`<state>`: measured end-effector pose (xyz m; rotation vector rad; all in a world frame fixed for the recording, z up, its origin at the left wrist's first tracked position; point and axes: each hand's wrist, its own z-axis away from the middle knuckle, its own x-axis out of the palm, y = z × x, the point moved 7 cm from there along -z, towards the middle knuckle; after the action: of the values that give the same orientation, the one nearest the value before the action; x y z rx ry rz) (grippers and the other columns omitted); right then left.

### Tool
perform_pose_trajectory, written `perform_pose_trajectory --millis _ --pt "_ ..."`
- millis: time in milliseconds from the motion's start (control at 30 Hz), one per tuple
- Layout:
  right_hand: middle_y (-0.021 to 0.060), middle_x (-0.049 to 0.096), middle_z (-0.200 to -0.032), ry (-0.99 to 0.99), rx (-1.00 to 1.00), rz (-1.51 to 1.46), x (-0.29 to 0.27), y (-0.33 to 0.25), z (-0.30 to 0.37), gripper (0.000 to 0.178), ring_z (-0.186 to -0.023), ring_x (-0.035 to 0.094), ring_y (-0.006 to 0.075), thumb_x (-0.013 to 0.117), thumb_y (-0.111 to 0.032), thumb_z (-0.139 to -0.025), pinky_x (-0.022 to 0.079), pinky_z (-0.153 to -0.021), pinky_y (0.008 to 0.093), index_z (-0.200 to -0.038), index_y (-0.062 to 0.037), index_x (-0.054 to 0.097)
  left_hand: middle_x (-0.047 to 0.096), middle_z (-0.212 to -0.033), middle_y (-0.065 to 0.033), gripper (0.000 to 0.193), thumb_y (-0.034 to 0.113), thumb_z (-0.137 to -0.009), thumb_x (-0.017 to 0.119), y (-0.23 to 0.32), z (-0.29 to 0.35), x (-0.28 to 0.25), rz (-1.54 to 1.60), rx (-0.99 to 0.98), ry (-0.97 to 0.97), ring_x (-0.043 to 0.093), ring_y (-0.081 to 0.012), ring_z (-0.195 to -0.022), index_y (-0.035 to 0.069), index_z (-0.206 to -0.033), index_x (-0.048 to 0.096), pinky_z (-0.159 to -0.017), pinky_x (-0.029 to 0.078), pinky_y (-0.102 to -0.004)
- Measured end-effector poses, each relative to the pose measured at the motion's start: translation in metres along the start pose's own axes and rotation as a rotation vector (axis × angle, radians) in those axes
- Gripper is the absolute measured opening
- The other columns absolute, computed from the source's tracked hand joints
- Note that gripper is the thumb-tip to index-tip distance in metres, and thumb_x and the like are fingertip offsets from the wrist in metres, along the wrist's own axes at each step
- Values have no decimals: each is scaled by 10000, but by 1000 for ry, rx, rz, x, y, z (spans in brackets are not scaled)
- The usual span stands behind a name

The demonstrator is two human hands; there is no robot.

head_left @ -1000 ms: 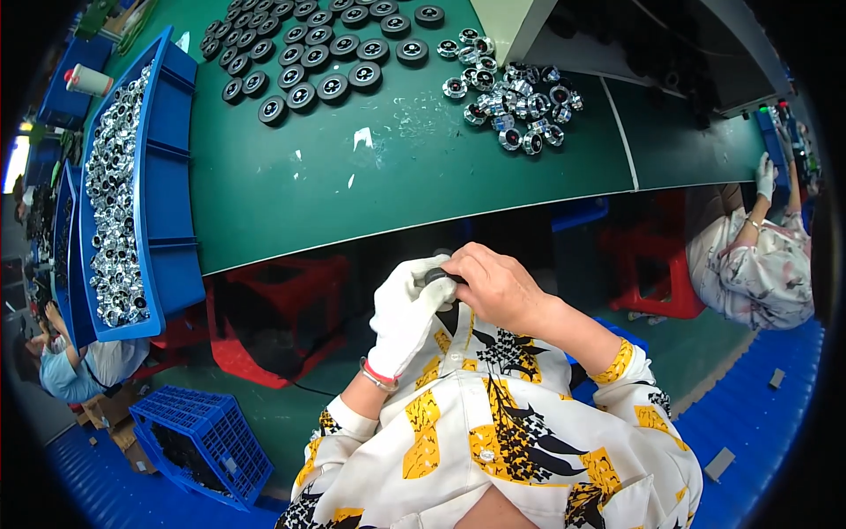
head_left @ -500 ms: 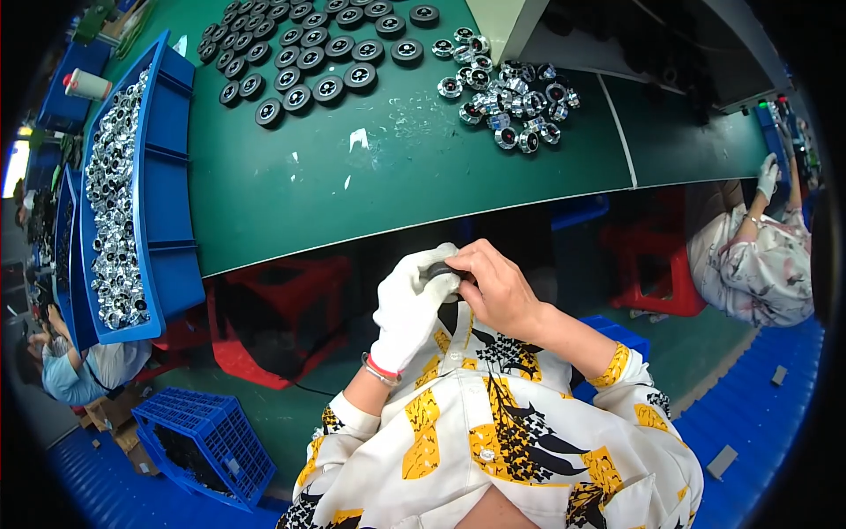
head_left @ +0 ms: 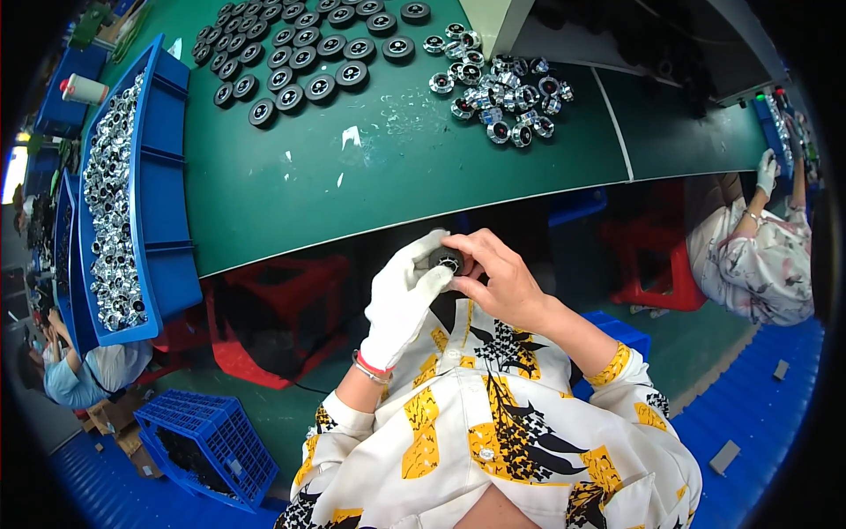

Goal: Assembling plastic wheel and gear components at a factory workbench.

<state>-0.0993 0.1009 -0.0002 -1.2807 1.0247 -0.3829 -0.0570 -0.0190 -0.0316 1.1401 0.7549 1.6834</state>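
Between my two hands, in front of my chest, is a small black toy wheel (head_left: 447, 258) with a shiny hub facing up toward me. My left hand (head_left: 407, 286), in a white glove, is closed round its left side. The bare fingers and thumb of my right hand (head_left: 498, 278) pinch it from the right. Beyond the table edge, several finished-looking black wheels (head_left: 321, 87) with silver hubs lie in loose rows on the green table (head_left: 352, 189). A heap of loose chrome hubs (head_left: 502, 97) lies to their right.
A long blue bin (head_left: 163, 198) full of chrome hubs stands at the left. Red stools (head_left: 273, 309) are under the table edge, and a blue crate (head_left: 207, 445) is on the floor at lower left. Co-workers sit at far left and right (head_left: 753, 256).
The wheel has turned so that its hub face now shows; before, mostly its dark edge was visible. Both hands have shifted slightly, still holding it.
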Motion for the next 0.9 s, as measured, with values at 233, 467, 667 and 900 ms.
perform_pose_trajectory --millis 233,467,667,900 --pt "94 545 -826 221 -142 177 -1 -4 5 511 -660 595 209 724 -30 -688 503 -571 296 -1151 -29 507 594 -1119 -131 423 86 -864 592 -9 0 4 267 -29 33 605 -168 -964 -70 -1246 498 -809 536 -276" --pt "80 576 -726 191 -258 316 2 -6 4 501 -553 578 168 776 -30 -611 483 -487 257 -1062 7 561 611 -1090 -128 371 -16 -848 543 -4 0 1 10 -18 116 617 -158 -923 -70 -1215 528 -765 548 -252" --pt "68 586 -704 248 -232 269 4 -4 7 487 -509 568 135 779 -23 -625 469 -455 236 -1063 14 568 605 -1105 -127 379 14 -853 550 -5 -1 4 129 -88 38 609 -154 -934 -63 -1223 526 -769 545 -250" --pt "76 608 -735 213 -128 228 4 -7 4 555 -532 587 151 765 -6 -644 494 -496 251 -1147 3 533 607 -1105 -112 368 8 -847 557 -3 -1 1 70 40 115 599 -146 -949 -58 -1209 540 -780 530 -247"
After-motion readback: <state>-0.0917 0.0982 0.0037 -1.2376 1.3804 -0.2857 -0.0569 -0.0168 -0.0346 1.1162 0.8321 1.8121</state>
